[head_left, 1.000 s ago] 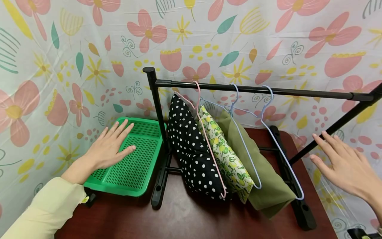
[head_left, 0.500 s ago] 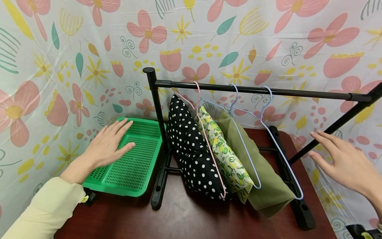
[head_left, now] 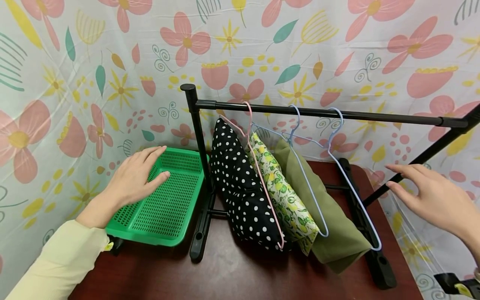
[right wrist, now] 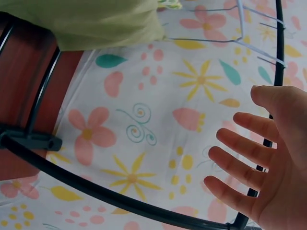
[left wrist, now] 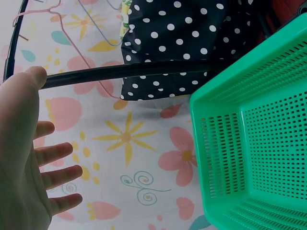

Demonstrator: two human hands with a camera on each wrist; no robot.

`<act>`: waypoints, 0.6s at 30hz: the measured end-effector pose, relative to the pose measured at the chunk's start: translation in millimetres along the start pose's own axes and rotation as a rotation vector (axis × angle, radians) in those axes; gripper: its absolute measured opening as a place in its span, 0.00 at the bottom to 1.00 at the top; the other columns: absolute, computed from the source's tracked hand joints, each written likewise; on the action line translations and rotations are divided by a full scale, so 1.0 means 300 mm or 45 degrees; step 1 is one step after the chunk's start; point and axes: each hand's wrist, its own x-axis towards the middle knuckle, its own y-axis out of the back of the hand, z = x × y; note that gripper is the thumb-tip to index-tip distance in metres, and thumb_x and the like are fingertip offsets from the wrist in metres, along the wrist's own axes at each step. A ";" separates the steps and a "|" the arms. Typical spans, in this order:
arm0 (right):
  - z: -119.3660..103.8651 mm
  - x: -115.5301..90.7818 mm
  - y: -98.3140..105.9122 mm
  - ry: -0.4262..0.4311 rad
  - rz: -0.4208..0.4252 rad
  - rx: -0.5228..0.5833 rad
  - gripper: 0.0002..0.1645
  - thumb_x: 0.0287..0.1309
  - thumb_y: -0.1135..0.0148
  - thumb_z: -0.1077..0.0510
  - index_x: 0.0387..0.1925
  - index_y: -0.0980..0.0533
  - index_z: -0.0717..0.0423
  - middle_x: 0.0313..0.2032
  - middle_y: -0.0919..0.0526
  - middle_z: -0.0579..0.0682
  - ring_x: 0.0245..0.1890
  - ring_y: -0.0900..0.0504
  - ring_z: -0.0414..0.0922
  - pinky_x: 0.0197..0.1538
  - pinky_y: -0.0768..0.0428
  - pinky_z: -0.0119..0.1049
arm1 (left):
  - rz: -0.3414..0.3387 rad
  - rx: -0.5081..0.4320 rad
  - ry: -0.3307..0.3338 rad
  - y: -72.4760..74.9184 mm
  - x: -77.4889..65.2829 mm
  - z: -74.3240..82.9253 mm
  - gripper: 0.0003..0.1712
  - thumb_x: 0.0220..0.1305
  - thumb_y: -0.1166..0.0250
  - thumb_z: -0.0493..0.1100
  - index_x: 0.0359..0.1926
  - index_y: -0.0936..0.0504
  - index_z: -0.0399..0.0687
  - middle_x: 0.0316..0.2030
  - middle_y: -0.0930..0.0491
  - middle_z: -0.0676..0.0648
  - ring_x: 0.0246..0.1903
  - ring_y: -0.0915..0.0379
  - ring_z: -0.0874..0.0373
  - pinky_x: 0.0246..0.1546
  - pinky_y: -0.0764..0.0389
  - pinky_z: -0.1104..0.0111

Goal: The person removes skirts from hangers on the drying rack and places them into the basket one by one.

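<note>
At the left of the head view, the left hand [head_left: 133,179] is seen over the green basket [head_left: 168,212], fingers extended and spread, nothing held; a gap between hand and basket is shown in the left wrist view. At the right, the right hand [head_left: 436,200] is seen beside the right upright of the black rack [head_left: 382,116], fingers slightly bent and spread, nothing held; contact with the upright cannot be determined. From the rail, a pink hanger [head_left: 249,121] and two blue hangers [head_left: 330,143] are hung at centre. Below the rail, a black polka-dot cloth [head_left: 240,187], a lemon-print cloth [head_left: 279,191] and an olive cloth [head_left: 333,233] are noted, left to right. Basket and rack are supported on a reddish-brown table [head_left: 157,275]; a floral curtain [head_left: 127,41] is noted behind.
</note>
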 end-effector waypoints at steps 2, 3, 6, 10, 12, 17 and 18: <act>-0.007 0.007 0.008 0.020 0.015 0.006 0.22 0.56 0.38 0.55 0.49 0.26 0.65 0.39 0.24 0.65 0.30 0.24 0.57 0.24 0.29 0.46 | -0.001 -0.005 0.012 0.003 0.002 0.004 0.37 0.64 0.46 0.57 0.69 0.44 0.51 0.62 0.36 0.41 0.58 0.39 0.41 0.53 0.38 0.44; -0.011 0.011 0.011 0.028 0.015 0.011 0.21 0.56 0.38 0.55 0.48 0.26 0.64 0.38 0.23 0.64 0.29 0.24 0.56 0.22 0.30 0.42 | -0.002 -0.007 0.020 0.004 0.002 0.005 0.37 0.64 0.46 0.58 0.69 0.43 0.52 0.62 0.36 0.41 0.58 0.39 0.41 0.53 0.37 0.45; -0.026 0.024 0.021 0.036 -0.002 0.018 0.18 0.56 0.38 0.57 0.47 0.25 0.62 0.36 0.22 0.60 0.28 0.23 0.54 0.20 0.34 0.35 | -0.007 -0.018 0.038 0.005 0.005 0.010 0.36 0.64 0.46 0.58 0.69 0.43 0.52 0.61 0.36 0.42 0.58 0.39 0.42 0.53 0.37 0.46; -0.048 0.050 0.035 0.040 -0.024 0.039 0.15 0.57 0.39 0.58 0.44 0.24 0.61 0.34 0.21 0.59 0.27 0.22 0.53 0.20 0.30 0.41 | 0.003 -0.034 0.043 0.004 0.009 0.012 0.35 0.64 0.47 0.58 0.69 0.42 0.52 0.60 0.35 0.41 0.57 0.37 0.43 0.51 0.36 0.46; -0.059 0.061 0.041 0.040 -0.018 0.050 0.13 0.56 0.38 0.58 0.42 0.23 0.60 0.33 0.20 0.57 0.25 0.22 0.51 0.21 0.28 0.43 | 0.010 -0.045 0.043 0.004 0.010 0.014 0.35 0.64 0.47 0.58 0.68 0.42 0.51 0.60 0.35 0.41 0.57 0.37 0.43 0.51 0.36 0.46; -0.089 0.090 0.053 0.068 0.014 0.058 0.11 0.54 0.37 0.59 0.40 0.22 0.57 0.28 0.21 0.48 0.22 0.23 0.43 0.22 0.28 0.37 | 0.035 -0.077 0.038 0.004 0.014 0.022 0.33 0.65 0.47 0.57 0.67 0.40 0.51 0.59 0.34 0.42 0.56 0.37 0.44 0.49 0.34 0.47; -0.096 0.096 0.055 0.079 0.020 0.061 0.11 0.54 0.37 0.59 0.40 0.22 0.56 0.27 0.21 0.47 0.22 0.23 0.42 0.22 0.28 0.36 | 0.042 -0.081 0.035 0.004 0.016 0.023 0.33 0.65 0.47 0.56 0.67 0.39 0.51 0.59 0.33 0.42 0.56 0.36 0.44 0.48 0.34 0.47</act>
